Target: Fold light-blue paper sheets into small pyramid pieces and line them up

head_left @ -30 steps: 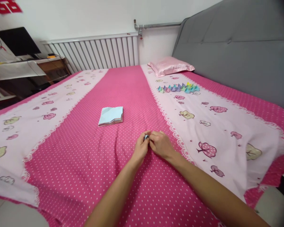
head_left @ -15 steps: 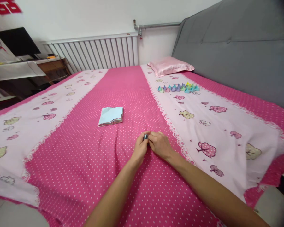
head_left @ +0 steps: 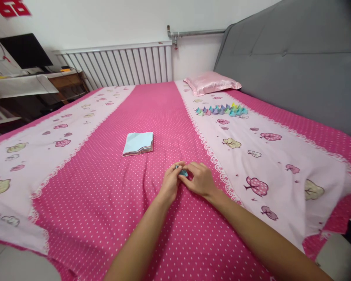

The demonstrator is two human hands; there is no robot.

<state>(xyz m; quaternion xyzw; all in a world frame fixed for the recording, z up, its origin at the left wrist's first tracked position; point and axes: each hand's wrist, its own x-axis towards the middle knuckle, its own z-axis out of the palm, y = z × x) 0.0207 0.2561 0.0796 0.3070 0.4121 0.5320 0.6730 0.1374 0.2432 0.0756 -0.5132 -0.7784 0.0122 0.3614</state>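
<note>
My left hand [head_left: 169, 184] and my right hand [head_left: 199, 180] meet over the pink dotted bedsheet [head_left: 111, 203], fingers pinched together on a small folded teal paper piece [head_left: 183, 172]. Most of the piece is hidden by my fingers. A stack of light blue paper squares [head_left: 138, 143] lies on the sheet, beyond my left hand and a little to the left. A row of small folded paper shapes [head_left: 221, 109] in purple, teal and yellow stands far off to the right, near the pillow.
A pink satin pillow [head_left: 211, 82] lies by the grey padded headboard [head_left: 292, 66] on the right. A white radiator [head_left: 119, 66] runs along the far wall. A desk with a dark monitor [head_left: 26, 50] stands at the far left.
The teal paper piece shows a little more between my fingertips now. My hands stay in nearly the same spot; the view has shifted slightly.
</note>
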